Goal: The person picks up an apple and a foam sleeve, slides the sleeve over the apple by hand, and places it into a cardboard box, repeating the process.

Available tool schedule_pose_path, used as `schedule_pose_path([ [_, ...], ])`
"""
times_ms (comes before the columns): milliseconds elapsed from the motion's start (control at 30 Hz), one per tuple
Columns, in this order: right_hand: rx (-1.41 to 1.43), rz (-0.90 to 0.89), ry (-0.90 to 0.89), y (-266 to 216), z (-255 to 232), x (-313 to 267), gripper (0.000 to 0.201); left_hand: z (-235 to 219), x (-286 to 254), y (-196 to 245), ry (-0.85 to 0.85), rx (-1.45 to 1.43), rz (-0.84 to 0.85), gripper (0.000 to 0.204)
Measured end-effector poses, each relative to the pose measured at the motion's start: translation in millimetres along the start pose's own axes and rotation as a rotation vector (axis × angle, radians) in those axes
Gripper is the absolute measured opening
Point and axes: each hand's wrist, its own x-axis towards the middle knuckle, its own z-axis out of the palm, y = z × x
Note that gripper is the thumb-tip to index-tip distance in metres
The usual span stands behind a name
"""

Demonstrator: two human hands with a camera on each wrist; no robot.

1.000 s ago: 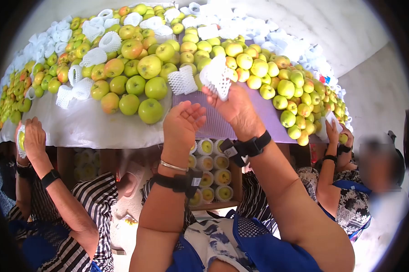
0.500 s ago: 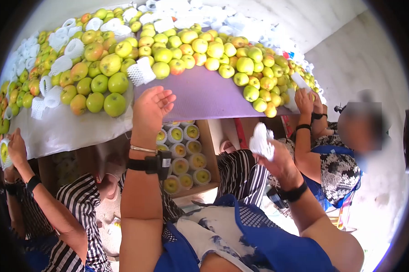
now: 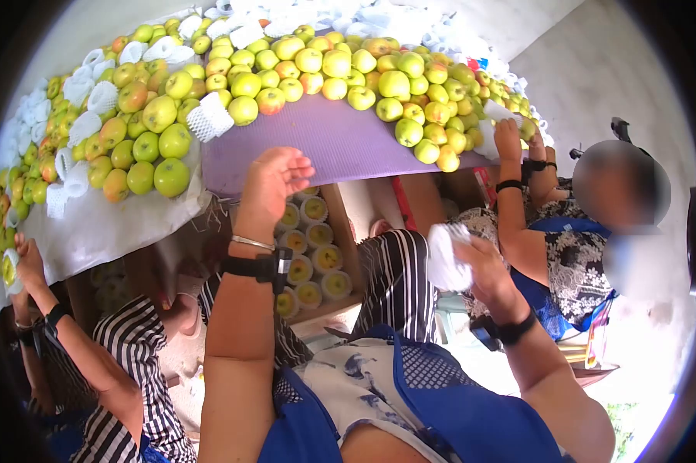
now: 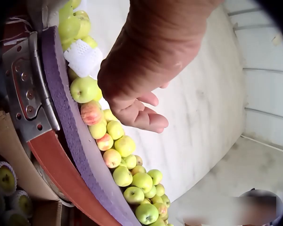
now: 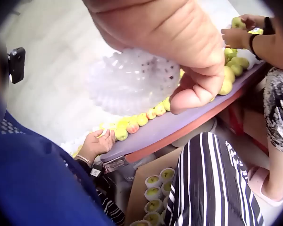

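Observation:
My right hand (image 3: 488, 276) pinches a white foam fruit net (image 3: 445, 258) over my lap, below the table's front edge. The right wrist view shows the foam net (image 5: 129, 82) bunched, with thumb and fingers at one end of it. Just over the edge of the purple table mat (image 3: 325, 143) my left hand (image 3: 274, 189) hovers, palm turned sideways, fingers loosely bent around nothing. Green-yellow apples (image 3: 394, 83) lie piled behind it. Nearest to that hand on the mat is another white foam net (image 3: 209, 117), beside the apples.
A cardboard box (image 3: 350, 302) of net-wrapped apples (image 3: 309, 293) stands under the table edge, by my striped trouser legs. More foam nets (image 3: 77, 179) lie among the apples. One person's hands (image 3: 510, 143) work at right, another's hand (image 3: 31, 266) at left.
My right hand has drawn back from the apple pile to over my lap with the foam net. The left hand stays empty near the table edge. The view has turned rightward.

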Motion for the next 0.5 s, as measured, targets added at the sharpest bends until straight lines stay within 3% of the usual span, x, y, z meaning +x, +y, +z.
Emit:
schedule_pose_path([
  [100, 0.126, -0.091, -0.108, 2, 44, 76, 0.026, 8, -6, -8, -0.191, -0.059, 0.007, 0.036],
  [133, 0.159, -0.049, -0.051, -7, 65, 94, 0.026, 10, -6, -6, -0.378, -0.116, -0.022, 0.043],
  [233, 0.167, -0.062, 0.004, -13, 116, 150, 0.026, 22, -14, -6, -0.359, 0.095, 0.079, 0.046],
  [300, 0.182, -0.122, -0.028, -9, 145, 172, 0.026, 22, -11, -5, -0.209, 0.221, 0.171, 0.041],
  [367, 0.198, -0.063, -0.072, -12, 162, 181, 0.024, 18, -8, -2, -0.060, 0.342, 0.312, 0.039],
  [500, 0.239, 0.042, -0.200, -11, 177, 202, 0.025, 6, -1, 3, 0.147, 0.242, 0.343, 0.024],
])
